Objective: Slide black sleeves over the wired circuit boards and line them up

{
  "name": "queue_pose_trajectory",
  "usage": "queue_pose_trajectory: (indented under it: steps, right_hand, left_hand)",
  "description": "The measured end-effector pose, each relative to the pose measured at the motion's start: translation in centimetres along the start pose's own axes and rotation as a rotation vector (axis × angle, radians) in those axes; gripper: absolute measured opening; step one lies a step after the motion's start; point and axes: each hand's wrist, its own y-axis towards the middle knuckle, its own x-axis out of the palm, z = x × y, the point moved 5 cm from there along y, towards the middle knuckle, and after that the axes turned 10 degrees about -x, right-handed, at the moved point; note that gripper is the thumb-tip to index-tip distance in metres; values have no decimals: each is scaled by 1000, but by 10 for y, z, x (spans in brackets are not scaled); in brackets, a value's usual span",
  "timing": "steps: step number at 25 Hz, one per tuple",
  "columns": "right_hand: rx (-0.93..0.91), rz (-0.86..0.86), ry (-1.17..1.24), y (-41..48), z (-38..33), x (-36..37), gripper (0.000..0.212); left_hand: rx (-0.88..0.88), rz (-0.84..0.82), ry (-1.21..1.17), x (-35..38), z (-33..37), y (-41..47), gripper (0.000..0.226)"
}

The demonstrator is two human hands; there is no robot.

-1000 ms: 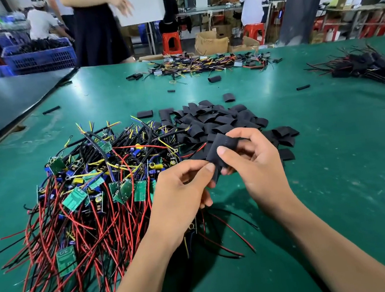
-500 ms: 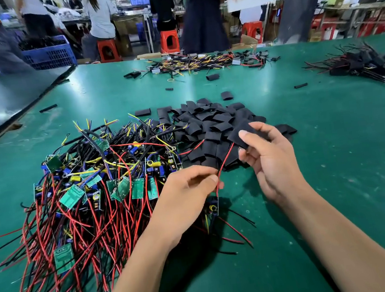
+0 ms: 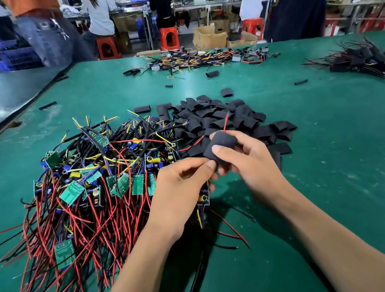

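Nearest me, my left hand [image 3: 180, 191] curls its fingers round a small wired circuit board [image 3: 205, 197]. One end of the board, with a yellow part on it, shows just under my fingers, and its thin red and black leads trail toward me over the green desk [image 3: 337, 175]. Just beside it, my right hand [image 3: 250, 162] pinches a flat black tube sleeve [image 3: 221, 145] between thumb and fingers, above the desk. The sleeve's lower end touches my left fingertips, and a thin red wire [image 3: 226, 120] pokes out of its top end.

To my left lies a tangled heap of green boards with red, black and yellow wires [image 3: 88, 184]. Beyond my hands a pile of loose black sleeves [image 3: 239, 115] touches that heap. Farther off to the right, well apart, lies a bunch of black-sleeved boards [image 3: 366, 61]. Near the far edge is a spread of wired parts [image 3: 202, 58]. Behind the desk, people sit on red plastic stools [image 3: 168, 37].
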Motion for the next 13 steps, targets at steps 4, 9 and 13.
queue_pose_trajectory:
  steps: [4, 9, 13]
  right_hand:
    - [44, 116, 100, 4, 2, -9, 6]
    - [155, 300, 354, 9, 6, -24, 17]
    - [172, 318, 341, 10, 6, -26, 18]
  left_hand:
    - [-109, -21, -130, 0, -3, 1, 16]
    - [-233, -69, -200, 3, -9, 4, 18]
    - [-231, -172, -173, 7, -10, 1, 16]
